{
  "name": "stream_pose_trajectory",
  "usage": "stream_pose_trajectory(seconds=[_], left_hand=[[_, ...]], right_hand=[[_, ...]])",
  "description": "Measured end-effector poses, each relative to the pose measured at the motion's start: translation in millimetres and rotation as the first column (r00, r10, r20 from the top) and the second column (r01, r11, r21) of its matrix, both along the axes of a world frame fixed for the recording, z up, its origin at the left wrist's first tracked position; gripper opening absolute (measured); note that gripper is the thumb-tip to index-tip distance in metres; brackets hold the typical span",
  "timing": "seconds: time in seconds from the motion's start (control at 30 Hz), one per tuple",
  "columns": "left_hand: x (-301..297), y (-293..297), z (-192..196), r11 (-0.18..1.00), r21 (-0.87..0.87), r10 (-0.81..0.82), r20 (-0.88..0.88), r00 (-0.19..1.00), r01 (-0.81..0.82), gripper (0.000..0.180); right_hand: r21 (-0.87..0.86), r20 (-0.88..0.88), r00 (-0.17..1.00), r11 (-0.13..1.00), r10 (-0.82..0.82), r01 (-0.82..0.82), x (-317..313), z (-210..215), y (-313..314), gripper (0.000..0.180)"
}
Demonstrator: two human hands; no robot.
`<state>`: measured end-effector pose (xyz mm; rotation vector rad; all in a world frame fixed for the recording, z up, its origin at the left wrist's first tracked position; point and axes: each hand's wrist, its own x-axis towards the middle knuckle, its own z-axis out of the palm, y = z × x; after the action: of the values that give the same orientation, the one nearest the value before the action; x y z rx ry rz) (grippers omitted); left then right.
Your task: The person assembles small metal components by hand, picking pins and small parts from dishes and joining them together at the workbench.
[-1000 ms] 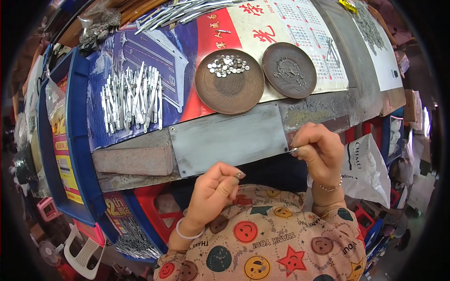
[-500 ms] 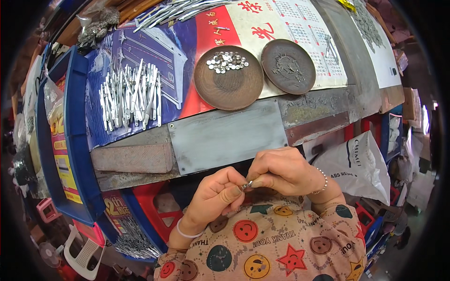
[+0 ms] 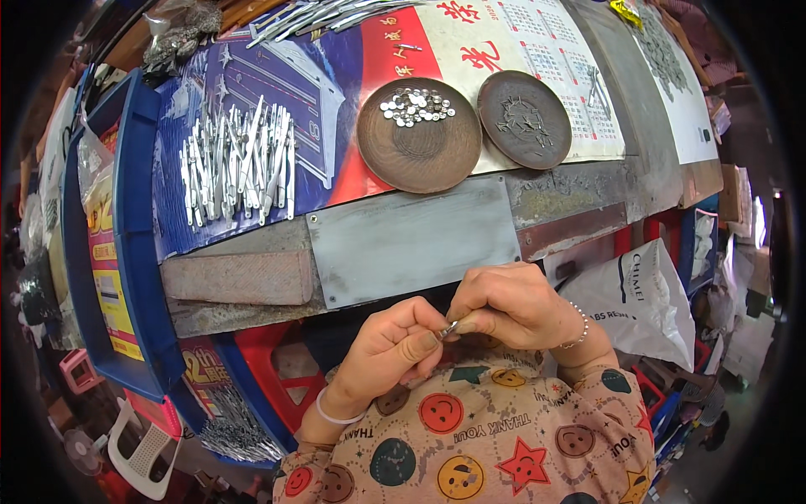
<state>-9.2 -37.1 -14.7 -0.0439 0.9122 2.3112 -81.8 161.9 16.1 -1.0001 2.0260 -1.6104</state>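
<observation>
In front of my body, just below the table's near edge, my left hand (image 3: pixel 393 346) and my right hand (image 3: pixel 514 307) meet fingertip to fingertip. Between them is a small shiny metal piece (image 3: pixel 448 330), pinched by the thumb and fingers of both hands. Most of it is covered by the fingers, so its exact kind does not show. Beyond the hands lies a flat grey metal plate (image 3: pixel 411 244). A round brown dish (image 3: pixel 420 168) behind it holds silvery round discs (image 3: pixel 413 106). To its right, a darker dish (image 3: pixel 550 151) holds thin little pins (image 3: pixel 520 120).
Slim silvery metal strips (image 3: pixel 239 168) lie heaped at the left, with more strips (image 3: pixel 327 17) at the back. A reddish-brown block (image 3: pixel 239 279) rests near the front edge. A blue bin (image 3: pixel 138 210) stands far left; a white plastic bag (image 3: pixel 642 302) sits at the right.
The view has shifted slightly, so the dishes and plate appear a little further right. Both hands keep their pinch on the small metal piece, with only a slight shift of the fingers.
</observation>
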Motion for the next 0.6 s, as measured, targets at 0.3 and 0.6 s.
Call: stream_pose_trajectory(seconds=[0.3,0.6], left_hand=[[0,1,7,0.968,-0.24,-0.064,0.019,0.998,0.067,0.014],[1,17,12,0.888,-0.43,0.021,-0.309,0.951,-0.16,0.014]], right_hand=[[0.246,-0.325,0.939,0.969,0.109,-0.027,7,13,1,0.018],[0.016,0.222,0.961,0.986,-0.164,0.165,12,-1,13,0.028]])
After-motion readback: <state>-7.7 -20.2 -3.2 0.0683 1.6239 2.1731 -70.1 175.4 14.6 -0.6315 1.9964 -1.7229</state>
